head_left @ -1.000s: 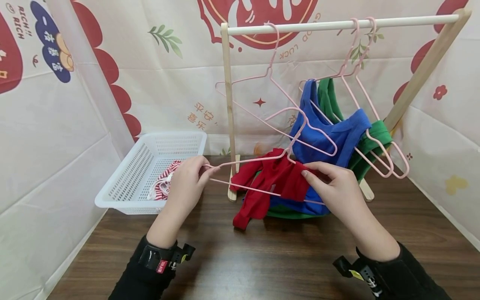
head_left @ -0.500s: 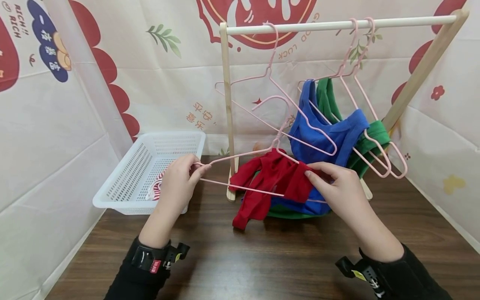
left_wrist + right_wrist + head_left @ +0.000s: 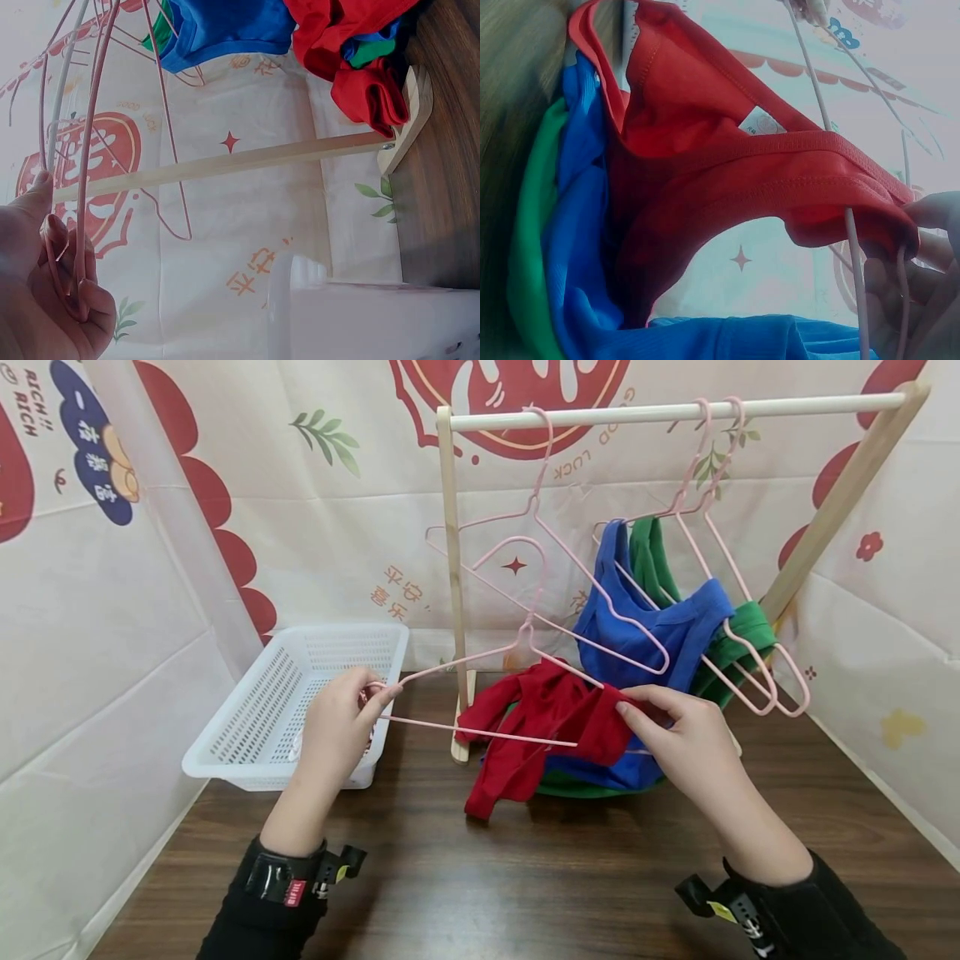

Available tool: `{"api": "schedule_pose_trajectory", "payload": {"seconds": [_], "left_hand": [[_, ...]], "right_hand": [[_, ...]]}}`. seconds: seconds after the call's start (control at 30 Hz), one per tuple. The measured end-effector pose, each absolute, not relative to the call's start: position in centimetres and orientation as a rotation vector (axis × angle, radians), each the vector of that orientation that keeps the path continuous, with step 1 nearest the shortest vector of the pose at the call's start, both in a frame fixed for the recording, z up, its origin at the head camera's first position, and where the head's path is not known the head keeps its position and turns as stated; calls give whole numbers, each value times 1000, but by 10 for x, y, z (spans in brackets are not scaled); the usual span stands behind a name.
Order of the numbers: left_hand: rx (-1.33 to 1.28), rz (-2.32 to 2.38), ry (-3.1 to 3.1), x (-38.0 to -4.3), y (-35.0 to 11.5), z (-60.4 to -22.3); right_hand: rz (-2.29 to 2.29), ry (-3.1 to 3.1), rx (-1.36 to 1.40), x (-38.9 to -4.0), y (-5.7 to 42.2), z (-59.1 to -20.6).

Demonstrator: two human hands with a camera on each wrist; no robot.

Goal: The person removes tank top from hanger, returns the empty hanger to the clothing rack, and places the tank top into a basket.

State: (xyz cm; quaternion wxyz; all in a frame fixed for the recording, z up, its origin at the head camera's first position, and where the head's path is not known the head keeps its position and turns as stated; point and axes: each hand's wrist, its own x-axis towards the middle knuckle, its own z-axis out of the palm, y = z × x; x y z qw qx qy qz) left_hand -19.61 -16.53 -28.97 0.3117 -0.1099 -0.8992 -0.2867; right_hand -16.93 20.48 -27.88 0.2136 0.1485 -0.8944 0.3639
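Note:
In the head view my left hand (image 3: 337, 718) grips one end of a pink wire hanger (image 3: 480, 732), whose hook points up and left. The hanger's other end passes inside a red tank top (image 3: 592, 718). My right hand (image 3: 678, 731) pinches that top at its shoulder strap. In the right wrist view the pink wires run through the strap of the red top (image 3: 727, 172), beside my fingers (image 3: 937, 210), and a white label shows inside. Blue cloth (image 3: 600, 774) and green cloth (image 3: 562, 785) lie under the red top on the table.
Behind stands a wooden rack with a white rail (image 3: 600, 415). A bare pink hanger (image 3: 558, 535) hangs there, along with a blue tank top (image 3: 622, 610) and a green garment (image 3: 753, 627) on hangers. A white perforated basket (image 3: 247, 710) is at left, partly behind my left hand.
My left hand has moved left with the hanger, and its hook has shifted left and up. My right hand stays nearly in place at the strap of the red tank top.

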Motion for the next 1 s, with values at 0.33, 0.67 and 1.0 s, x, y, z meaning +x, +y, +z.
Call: {"api": "schedule_pose_trajectory", "payload": {"seconds": [0.33, 0.67, 1.0], "left_hand": [[-261, -793, -2375, -196, -177, -287], [-221, -803, -2388, -196, -188, -285], [-168, -810, -2403, -193, -200, -283]], "right_hand": [[1021, -2497, 412, -170, 208, -280], [968, -2492, 383, -171, 209, -282], [944, -2485, 374, -174, 216, -284]]}}
